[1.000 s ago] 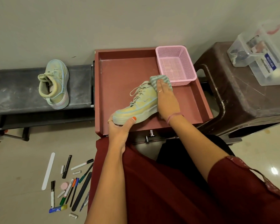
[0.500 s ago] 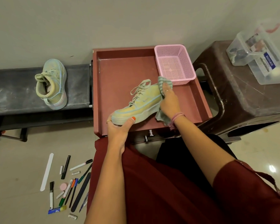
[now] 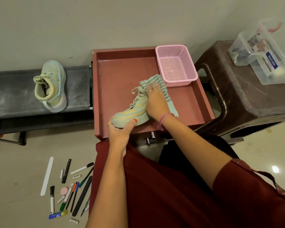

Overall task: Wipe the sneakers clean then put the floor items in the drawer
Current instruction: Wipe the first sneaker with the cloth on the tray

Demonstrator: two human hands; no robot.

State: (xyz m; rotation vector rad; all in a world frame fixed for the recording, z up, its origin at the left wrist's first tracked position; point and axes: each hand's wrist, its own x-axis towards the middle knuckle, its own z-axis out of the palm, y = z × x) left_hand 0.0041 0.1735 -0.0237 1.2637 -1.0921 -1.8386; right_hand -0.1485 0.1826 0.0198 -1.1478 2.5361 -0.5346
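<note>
Pale tiled floor [image 3: 15,162] runs under a plain wall, with a red drawer [image 3: 122,76] pulled open in front of the person. 1 sneaker [image 3: 132,112] rests inside the drawer near its front edge. The left hand [image 3: 120,130] grips the toe, thumb curled over the sole edge. The right hand [image 3: 156,102] presses a striped cloth [image 3: 155,81] against the ankle part with fairly straight fingers. A pink basket [image 3: 176,63] sits in the drawer's far right corner. The other sneaker [image 3: 51,86] lies on a dark bench [image 3: 10,92] to the left. Pens and markers [image 3: 69,188] lie scattered on the floor at lower left. A brown stool [image 3: 247,102] on the right carries clear plastic boxes [image 3: 263,58].
</note>
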